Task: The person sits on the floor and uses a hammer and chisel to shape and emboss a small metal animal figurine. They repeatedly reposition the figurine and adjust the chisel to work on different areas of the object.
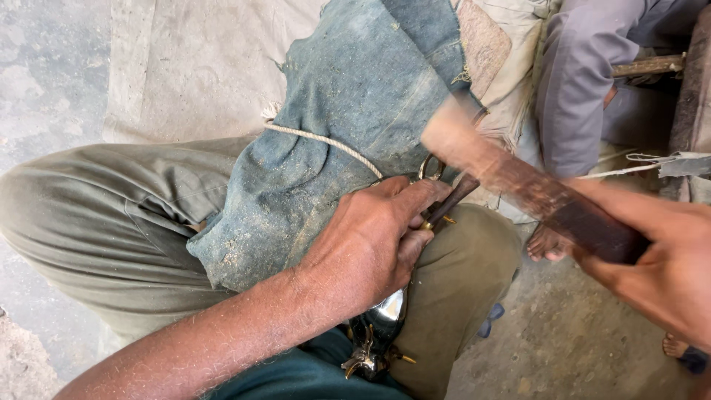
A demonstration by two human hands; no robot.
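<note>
Concrete floor; metal piece (381, 318) under left hand (366, 244) fingers (422, 196).

Rough floor-level workshop — craft work done seated on the ground.
Dusty concrete floor (44, 81), worn canvas sheet (200, 67), dust-flecked denim lap cloth (348, 111) — wooden mallet (533, 189) at right.

a dusty blue cloth (348, 126) lies over the knee. a white rope (326, 144) crosses it. another person's bare foot (544, 244) rests on the ground (563, 348).
</note>
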